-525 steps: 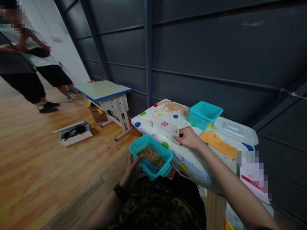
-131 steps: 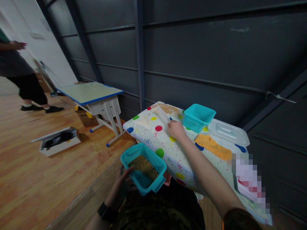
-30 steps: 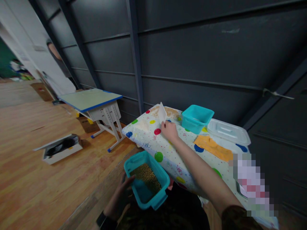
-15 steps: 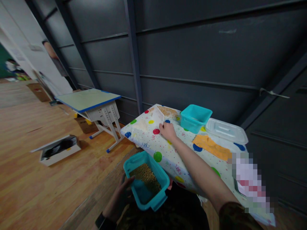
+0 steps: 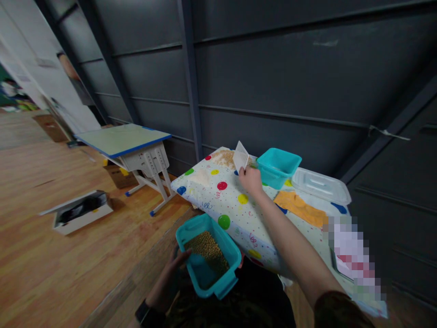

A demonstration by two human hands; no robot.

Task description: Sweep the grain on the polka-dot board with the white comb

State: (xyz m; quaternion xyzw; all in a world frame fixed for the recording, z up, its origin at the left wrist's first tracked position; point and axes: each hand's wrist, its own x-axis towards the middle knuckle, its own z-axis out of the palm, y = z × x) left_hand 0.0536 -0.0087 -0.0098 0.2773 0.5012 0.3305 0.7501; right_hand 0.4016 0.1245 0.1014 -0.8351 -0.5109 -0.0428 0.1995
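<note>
My right hand [image 5: 251, 180] is closed on the handle of a white slotted scoop [image 5: 241, 156], its blade tilted up above the far side of the table. Behind the scoop a patch of small tan grains [image 5: 223, 158] is spread on the balloon-print tablecloth [image 5: 208, 193]. My left hand [image 5: 174, 273] grips the left side of a teal plastic bin [image 5: 225, 283] at my lap, the thumb over its rim. Round yellowish beans [image 5: 208, 246] cover part of that bin's floor. Just right of the scoop stands a second teal bin [image 5: 271, 177]; little of its inside shows.
A clear lid [image 5: 321, 186] and an orange cloth [image 5: 300, 207] lie on the table's right. A pale patch [image 5: 200, 177] is at its left. Beyond stand a desk [image 5: 123, 139], an open white box [image 5: 85, 213] and a dark panelled wall [image 5: 273, 77]. A person stands far left.
My right hand has moved right and slightly away with the scoop, nearer the second teal bin. My left hand and the bin of beans have hardly moved.
</note>
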